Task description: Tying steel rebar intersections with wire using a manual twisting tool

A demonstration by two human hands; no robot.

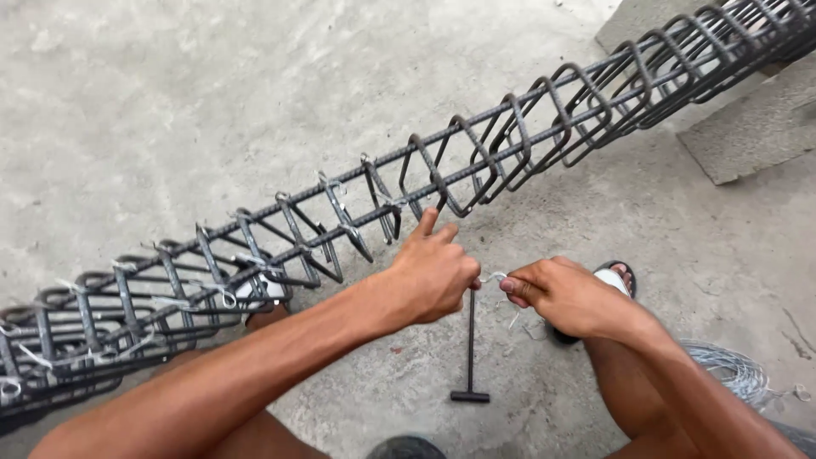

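Right now both my hands sit just below the rebar cage [357,212], which runs as one long axis from the lower left up to the upper right, with its stirrups stacked close along it. My left hand [433,272] is the nearer one to the cage: its index finger points up and touches, or nearly touches, the lower long bar, while the other fingers curl shut around the top of the tying hook tool [470,348], whose dark shaft hangs straight down from my fist to a short crossbar at the bottom. My right hand [565,296] lies just beside the left, on the side away from the cage, pinched closed on a short piece of pale tie wire [493,276] that bridges the small gap between my two hands. I think the wire loops onto the tool's tip, though my fingers hide that joint. Well below the cage, by my right knee, lies a coil of wire [731,370].
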